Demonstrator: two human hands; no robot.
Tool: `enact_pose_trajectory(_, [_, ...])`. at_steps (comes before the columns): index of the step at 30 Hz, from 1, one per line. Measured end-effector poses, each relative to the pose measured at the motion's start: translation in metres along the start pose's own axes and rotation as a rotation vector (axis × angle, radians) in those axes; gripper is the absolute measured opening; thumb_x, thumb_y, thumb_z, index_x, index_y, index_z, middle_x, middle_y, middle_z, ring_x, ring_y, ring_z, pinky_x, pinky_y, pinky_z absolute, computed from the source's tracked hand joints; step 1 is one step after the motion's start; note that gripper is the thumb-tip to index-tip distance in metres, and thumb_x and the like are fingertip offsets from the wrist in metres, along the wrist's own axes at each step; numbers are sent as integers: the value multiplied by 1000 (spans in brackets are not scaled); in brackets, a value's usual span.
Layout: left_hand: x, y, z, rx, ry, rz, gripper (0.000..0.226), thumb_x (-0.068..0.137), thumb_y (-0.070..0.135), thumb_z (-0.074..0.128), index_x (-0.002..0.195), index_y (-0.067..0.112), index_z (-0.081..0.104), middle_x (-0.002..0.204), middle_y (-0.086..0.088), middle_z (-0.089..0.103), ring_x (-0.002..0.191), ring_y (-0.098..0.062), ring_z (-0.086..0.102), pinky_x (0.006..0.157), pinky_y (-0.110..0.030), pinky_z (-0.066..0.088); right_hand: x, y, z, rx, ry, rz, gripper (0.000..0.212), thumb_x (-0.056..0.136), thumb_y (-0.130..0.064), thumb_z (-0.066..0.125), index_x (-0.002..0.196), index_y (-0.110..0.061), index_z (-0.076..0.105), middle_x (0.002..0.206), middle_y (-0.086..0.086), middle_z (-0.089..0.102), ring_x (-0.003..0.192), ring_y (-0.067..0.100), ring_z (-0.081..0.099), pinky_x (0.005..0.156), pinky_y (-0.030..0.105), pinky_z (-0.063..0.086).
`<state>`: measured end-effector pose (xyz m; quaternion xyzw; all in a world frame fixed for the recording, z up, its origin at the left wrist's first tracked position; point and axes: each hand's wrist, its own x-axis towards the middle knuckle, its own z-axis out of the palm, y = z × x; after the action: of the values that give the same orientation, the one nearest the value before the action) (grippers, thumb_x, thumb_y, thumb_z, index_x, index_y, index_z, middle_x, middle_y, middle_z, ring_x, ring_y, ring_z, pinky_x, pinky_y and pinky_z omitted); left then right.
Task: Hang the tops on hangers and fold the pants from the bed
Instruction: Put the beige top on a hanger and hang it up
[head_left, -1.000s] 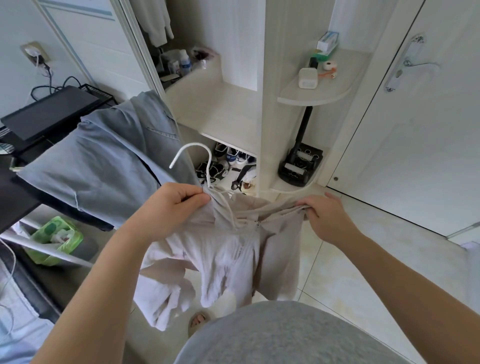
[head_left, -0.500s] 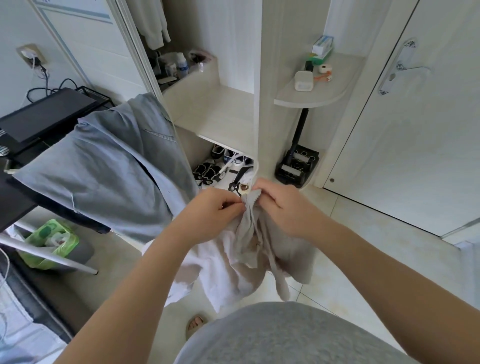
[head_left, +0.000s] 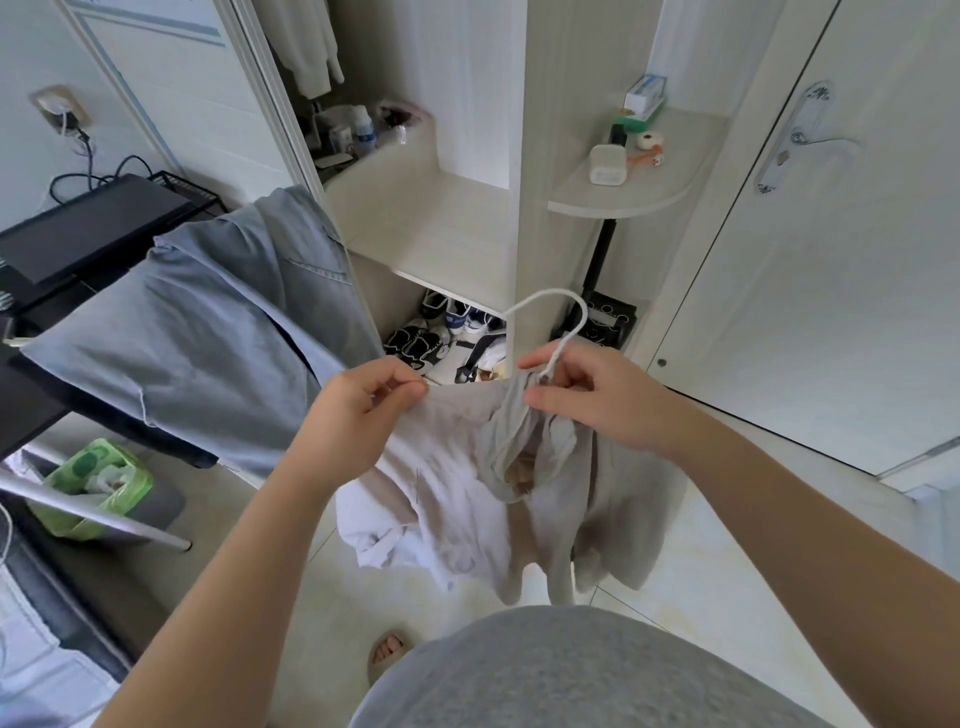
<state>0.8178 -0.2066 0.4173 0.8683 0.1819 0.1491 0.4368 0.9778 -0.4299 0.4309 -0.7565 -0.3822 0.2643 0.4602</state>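
A pale beige top hangs in front of me above the tiled floor. A white hanger pokes its hook up out of the top's neck. My right hand grips the base of that hook together with the bunched collar. My left hand pinches the left shoulder edge of the top and holds it out. The hanger's arms are hidden inside the cloth. A blue-grey garment is draped over a dark chair back at the left.
An open white wardrobe stands ahead, with shoes on its floor. A rounded corner shelf holds small items. A white door is at the right. A green-lined bin and a desk are at the left.
My hands have moved apart. The left hand has pulled the shoulder out to the left, and the hanger hook has come into view above my right hand.
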Motion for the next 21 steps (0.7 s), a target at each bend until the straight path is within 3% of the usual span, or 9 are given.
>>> enact_pose_trajectory(3, [-1, -2, 8, 19, 62, 16, 23, 98, 18, 60, 79, 31, 62, 63, 2, 53, 61, -11, 45, 58, -22, 36, 7, 5, 4, -76, 113, -15, 12, 89, -36, 72, 94, -28, 65, 62, -5, 48, 57, 9, 45, 59, 27, 38])
enact_pose_trajectory(5, [-1, -3, 11, 26, 97, 22, 21, 99, 19, 58, 80, 29, 60, 58, 9, 46, 63, -12, 43, 60, -28, 33, 9, 6, 4, -155, 151, -28, 19, 90, -46, 66, 85, -28, 61, 57, -10, 47, 53, 6, 43, 56, 26, 35])
enact_pose_trajectory(9, [0, -6, 15, 18, 148, 18, 21, 101, 18, 54, 81, 26, 56, 59, 2, 46, 64, -17, 42, 62, -32, 36, 10, 5, 5, -273, 174, -87, 28, 88, -61, 53, 82, -33, 55, 55, -8, 46, 50, 4, 41, 54, 28, 35])
enact_pose_trajectory(13, [4, -9, 15, 24, 271, -48, 17, 103, 19, 49, 86, 21, 52, 64, 10, 50, 60, -6, 44, 56, -17, 35, 10, 2, 3, -260, 191, -101, 20, 92, -50, 59, 81, -33, 57, 49, -7, 41, 45, 7, 35, 50, 24, 31])
enact_pose_trajectory(15, [7, -17, 7, 33, 414, -135, 14, 104, 20, 45, 91, 17, 52, 71, 9, 54, 64, -1, 49, 58, -16, 37, 8, 1, -2, -207, 205, -91, 20, 96, -42, 59, 77, -39, 58, 48, -9, 41, 45, 7, 35, 48, 19, 30])
enact_pose_trajectory(17, [8, -26, -5, 21, 557, -219, 13, 104, 22, 43, 96, 17, 52, 76, 12, 55, 68, 3, 52, 61, -20, 37, 6, -1, -10, -211, 196, -74, 27, 99, -37, 56, 72, -39, 61, 50, -8, 44, 46, 9, 39, 51, 23, 34])
enact_pose_trajectory(19, [10, -32, -13, 30, 557, -229, 14, 104, 22, 41, 96, 17, 52, 76, 10, 54, 64, 4, 51, 57, -16, 37, 5, -2, -17, -253, 118, -38, 32, 100, -33, 55, 71, -29, 65, 52, -3, 50, 49, 15, 49, 53, 27, 39])
enact_pose_trajectory(21, [10, -35, -15, 48, 496, -206, 15, 104, 20, 42, 94, 15, 52, 71, 5, 52, 57, 5, 48, 51, -11, 36, 4, -3, -18, -243, 33, 1, 31, 100, -29, 57, 73, -19, 69, 57, 0, 61, 48, 8, 52, 53, 16, 38])
